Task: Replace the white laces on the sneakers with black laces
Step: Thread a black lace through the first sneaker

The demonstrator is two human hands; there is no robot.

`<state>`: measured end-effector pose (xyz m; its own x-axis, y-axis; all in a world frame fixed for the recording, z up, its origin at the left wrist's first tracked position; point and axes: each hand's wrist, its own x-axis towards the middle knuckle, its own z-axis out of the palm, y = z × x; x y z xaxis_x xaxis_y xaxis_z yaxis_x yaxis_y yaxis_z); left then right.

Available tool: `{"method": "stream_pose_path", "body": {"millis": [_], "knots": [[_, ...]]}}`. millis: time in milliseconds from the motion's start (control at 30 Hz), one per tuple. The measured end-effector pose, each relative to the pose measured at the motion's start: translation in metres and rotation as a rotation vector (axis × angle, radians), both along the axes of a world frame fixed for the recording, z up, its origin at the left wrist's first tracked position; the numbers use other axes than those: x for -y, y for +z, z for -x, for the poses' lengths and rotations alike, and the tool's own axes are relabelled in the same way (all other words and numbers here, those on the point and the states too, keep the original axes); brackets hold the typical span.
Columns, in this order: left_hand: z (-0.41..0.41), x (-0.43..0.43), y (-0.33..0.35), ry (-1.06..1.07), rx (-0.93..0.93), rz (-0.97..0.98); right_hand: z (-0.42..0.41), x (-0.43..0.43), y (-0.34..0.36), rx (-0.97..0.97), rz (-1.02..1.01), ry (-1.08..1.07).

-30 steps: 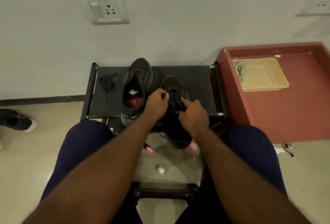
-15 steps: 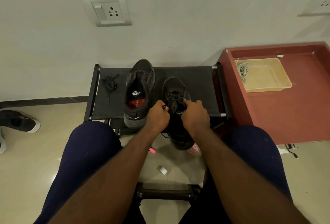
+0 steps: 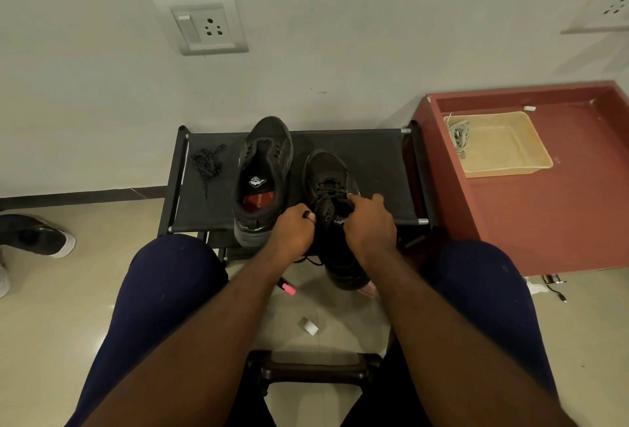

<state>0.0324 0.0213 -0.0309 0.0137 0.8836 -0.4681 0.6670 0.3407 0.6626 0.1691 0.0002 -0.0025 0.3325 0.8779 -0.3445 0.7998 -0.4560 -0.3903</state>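
As the left hand draws back toward the near edge of the rack, it sits closer to the person than it did a second ago. The black lace pulls snug across the eyelets of the laced sneaker. The left fingers pinch the lace end tightly. The right hand shifts only a little. Its fingers curl in a narrow pinch at the eyelet row and steady the shoe; whether lace also lies in that pinch is not clear.

By the look of it, this sneaker is threaded nearly to the top and is being tightened. It stands on the right of the rack with its heel overhanging the near edge. The open sneaker stands just beside it on the left. It shows bare eyelets and a red insole, so it appears still to need lacing.

A spare black lace lies bunched at the rack's far left, a thin braided cord, limp and tangled. Both shoes are matt black with soft mesh uppers and thick grey soles. The rack surface is taut dark fabric on metal tubes. On the red tabletop, a shallow beige tray holds pale laces, which look like the removed ones.
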Motion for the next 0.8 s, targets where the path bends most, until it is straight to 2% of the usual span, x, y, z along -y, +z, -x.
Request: {"method": "stream_pose_path", "body": {"millis": [300,500,633,800], "knots": [[-0.014,0.003,0.000,0.025,-0.154,-0.349,-0.002,0.002,-0.001,-0.016,0.004,0.007],[-0.024,-0.013,0.004,0.032,-0.168,-0.321,-0.001,0.001,-0.001,0.008,0.011,0.043],[-0.029,-0.025,0.007,-0.031,-0.210,-0.219,0.000,0.000,0.001,0.019,0.028,0.049],[-0.024,-0.030,0.007,-0.044,-0.097,-0.138,0.001,-0.002,0.001,0.002,0.025,0.013]]}}
